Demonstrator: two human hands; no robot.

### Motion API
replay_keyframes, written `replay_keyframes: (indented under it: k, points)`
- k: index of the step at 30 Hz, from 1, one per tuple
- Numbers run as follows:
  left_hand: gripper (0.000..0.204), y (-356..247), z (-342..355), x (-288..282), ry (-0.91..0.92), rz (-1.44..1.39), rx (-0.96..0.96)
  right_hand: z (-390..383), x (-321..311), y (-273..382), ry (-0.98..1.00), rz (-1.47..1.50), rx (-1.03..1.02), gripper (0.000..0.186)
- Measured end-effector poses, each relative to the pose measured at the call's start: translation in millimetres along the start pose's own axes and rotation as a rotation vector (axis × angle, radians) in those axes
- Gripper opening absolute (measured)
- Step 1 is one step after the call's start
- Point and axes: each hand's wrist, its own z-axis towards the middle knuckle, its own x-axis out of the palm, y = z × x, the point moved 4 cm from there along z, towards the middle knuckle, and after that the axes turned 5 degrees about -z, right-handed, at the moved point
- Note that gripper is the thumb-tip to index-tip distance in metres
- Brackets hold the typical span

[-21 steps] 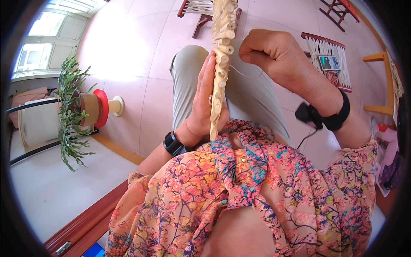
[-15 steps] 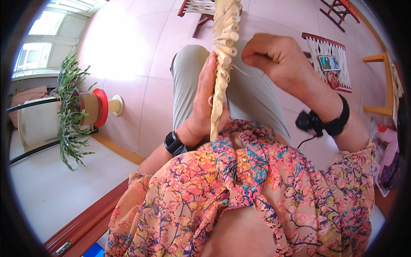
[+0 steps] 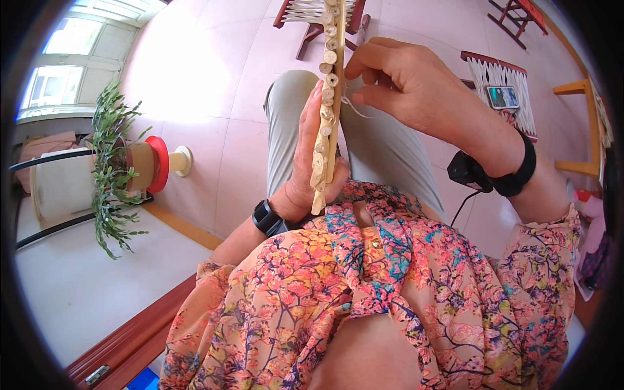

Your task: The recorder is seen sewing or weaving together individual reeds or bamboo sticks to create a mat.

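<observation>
A panel of pale, straw-coloured plant stalks stands edge-on in front of me, its round cut ends in a row toward me. A thin strip runs along its right side. My left hand lies along the panel's left face, fingers stretched, with the thumb round the near end, holding it. At the panel's right side is my right hand, index finger and thumb apart, the other fingers curled. The index fingertip is at the panel's edge. A pale thread comes off the stalks below the thumb. No needle can be made out.
Beyond my knees stands a low stool with woven white cords. Another corded stool at right bears a phone and partly hidden red scissors. At left are a potted plant and a white surface.
The panel has turned, so its stalk ends now show as a narrow row with a strip beside them. My right hand has come left to the panel, and its pinched fingers have parted.
</observation>
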Motion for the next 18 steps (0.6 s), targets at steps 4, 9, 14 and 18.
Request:
replay_keyframes:
  k: [4,9,14,18]
  points:
    - [0.077,-1.4,-1.3,-1.1,0.006,-0.001,-0.014,3.3,14.5,-6.0,-0.005,0.141,-0.050,0.009]
    - [0.076,-1.6,-1.4,-2.2,0.013,0.003,-0.027,4.7,17.4,-4.4,-0.036,0.061,-0.026,0.010]
    - [0.076,2.1,-0.8,0.1,0.005,-0.017,-0.052,5.1,13.5,-17.1,0.021,0.150,-0.060,0.012]
    - [0.077,2.5,3.2,3.2,-0.021,-0.042,0.013,-6.0,13.8,-13.9,-0.056,0.077,-0.117,0.011]
